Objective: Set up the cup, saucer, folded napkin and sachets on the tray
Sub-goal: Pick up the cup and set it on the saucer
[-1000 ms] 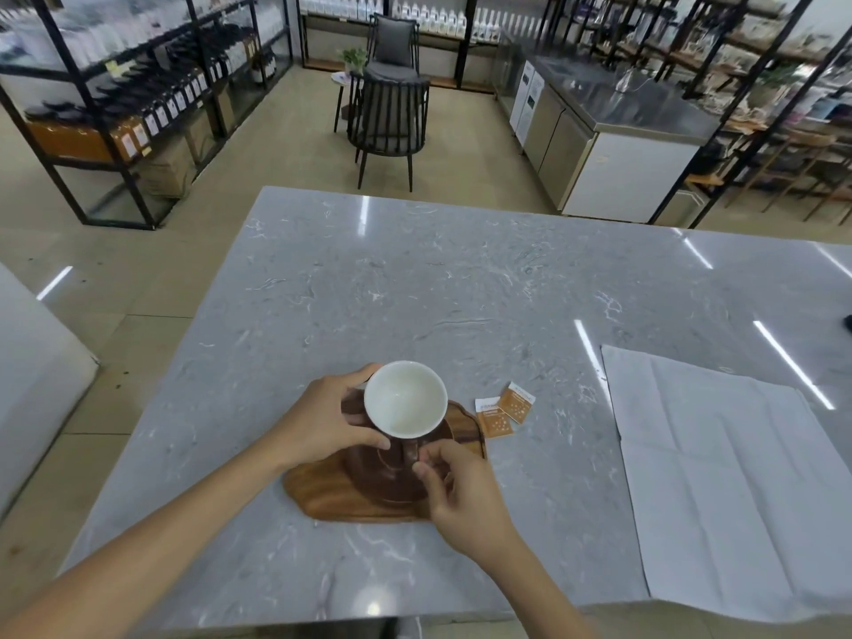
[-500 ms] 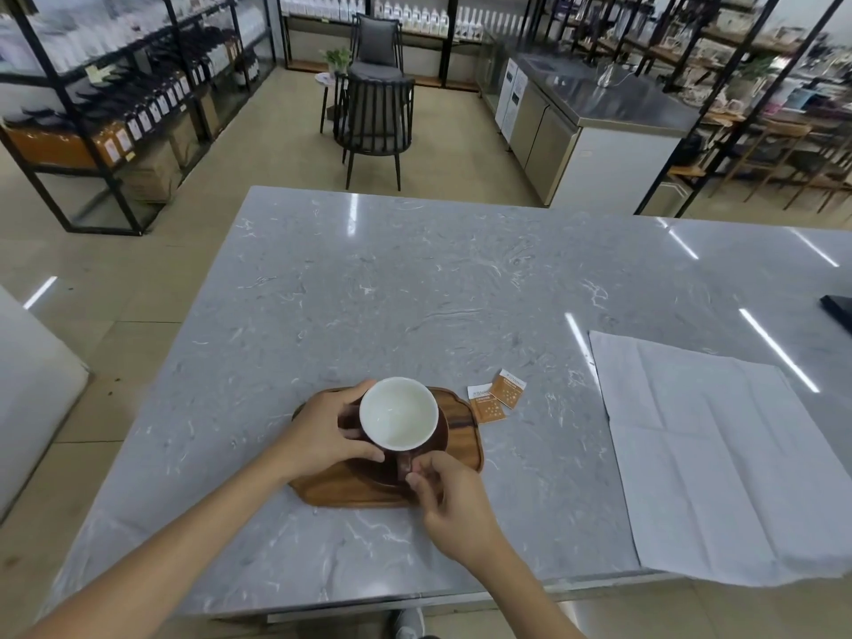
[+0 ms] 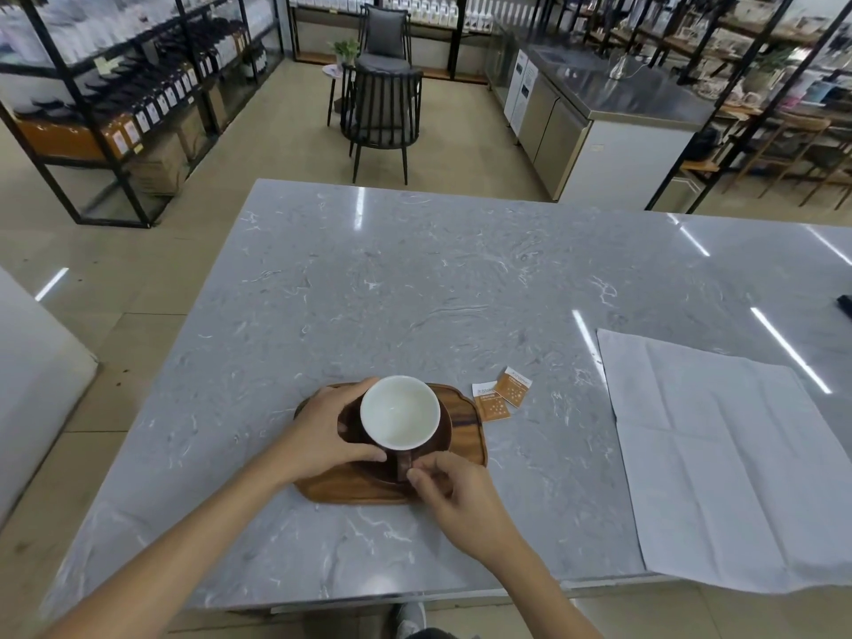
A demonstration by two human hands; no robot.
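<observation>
A cup (image 3: pixel 399 411), white inside and dark brown outside, sits on a dark brown saucer (image 3: pixel 445 431) on a wooden tray (image 3: pixel 465 447) near the table's front edge. My left hand (image 3: pixel 322 435) wraps the cup's left side. My right hand (image 3: pixel 456 495) pinches the cup's handle at its near side. Two orange sachets (image 3: pixel 501 398) lie on the table just right of the tray. A white napkin (image 3: pixel 724 458) lies spread flat at the right, overhanging the front edge.
The grey marble table (image 3: pixel 438 292) stretches far ahead. A dark object (image 3: pixel 844 305) sits at the right edge. Beyond the table stand a black chair (image 3: pixel 382 113), shelving racks and a steel counter.
The cup and saucer have come down onto the tray, and the view has pulled back and tilted up a little. Both hands stay on the cup.
</observation>
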